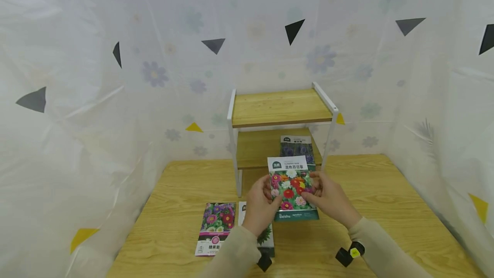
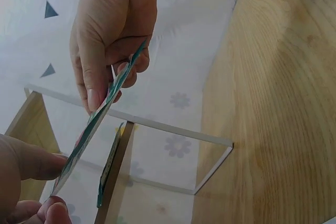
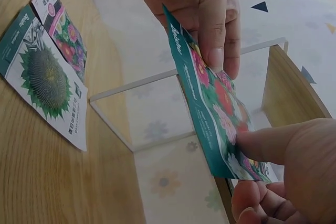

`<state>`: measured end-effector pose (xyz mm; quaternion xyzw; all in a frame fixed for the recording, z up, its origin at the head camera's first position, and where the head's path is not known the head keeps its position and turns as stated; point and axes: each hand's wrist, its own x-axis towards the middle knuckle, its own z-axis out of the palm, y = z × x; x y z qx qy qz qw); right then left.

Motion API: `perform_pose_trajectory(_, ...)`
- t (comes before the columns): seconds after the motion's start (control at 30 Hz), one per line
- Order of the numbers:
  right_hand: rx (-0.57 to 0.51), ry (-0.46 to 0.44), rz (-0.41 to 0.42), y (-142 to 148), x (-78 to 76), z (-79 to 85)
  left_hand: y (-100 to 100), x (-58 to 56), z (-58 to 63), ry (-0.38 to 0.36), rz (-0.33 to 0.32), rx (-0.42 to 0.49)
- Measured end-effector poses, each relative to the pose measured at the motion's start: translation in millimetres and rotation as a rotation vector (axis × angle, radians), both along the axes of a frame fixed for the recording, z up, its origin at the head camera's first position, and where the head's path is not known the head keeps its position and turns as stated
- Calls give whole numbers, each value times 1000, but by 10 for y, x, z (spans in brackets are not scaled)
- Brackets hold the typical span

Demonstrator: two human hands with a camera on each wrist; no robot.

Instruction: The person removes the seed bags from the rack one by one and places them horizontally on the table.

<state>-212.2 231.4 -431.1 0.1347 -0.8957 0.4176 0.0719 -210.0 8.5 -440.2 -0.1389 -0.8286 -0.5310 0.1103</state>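
Note:
A seed packet (image 1: 288, 183) with mixed red, white and pink flowers is held upright in front of the small shelf. My left hand (image 1: 259, 205) pinches its left edge, thumb (image 2: 47, 165) on the front and fingers behind. On the opposite edge my right hand (image 1: 332, 196) does the same, its thumb (image 3: 257, 145) pressing the printed face. Edge-on in the left wrist view, the packet (image 2: 100, 114) looks thin and slightly bent. Behind it, a purple-flower packet (image 1: 296, 145) lies on the shelf's lower board, its lower part partly covered by the held one.
The two-level wooden shelf (image 1: 281, 106) with white side frames stands at the back of the wooden table (image 1: 173, 196). At front left lie a pink-banded flower packet (image 1: 216, 226) and a sunflower packet (image 3: 47, 80), side by side. A patterned white curtain (image 1: 162, 115) encloses the table.

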Motion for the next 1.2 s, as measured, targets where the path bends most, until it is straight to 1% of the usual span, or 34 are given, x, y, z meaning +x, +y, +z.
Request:
perform_pose_trajectory(0.13, -15, -6, 8, 23, 42, -27, 13, 28, -42, -34, -21, 7)
perform_pose_trajectory(0.23, -18, -7, 14, 49, 65, -60, 22, 49, -82, -84, -41, 14)
perform_pose_trajectory(0.4, -9, -38, 11, 98, 97, -137, 38, 75, -183, -154, -63, -22)
perform_pose_trajectory(0.53, 3, -80, -2, 132, 123, -208, 65, 83, -274, -160, -65, -53)
perform_pose_trajectory(0.67, 15, -119, -6, 156, 144, -283, 92, 92, -355, -194, -65, -57)
perform_pose_trajectory(0.83, -1, -158, -1, 178, 170, -363, 120, 115, -432, -225, -61, -66)
perform_pose_trajectory(1.07, -2, -162, 2, 193, 180, -466, 157, 120, -515, -242, -93, -77)
perform_pose_trajectory(1.2, 0, -169, 7, 207, 172, -565, 164, 111, -584, -226, -104, -116)
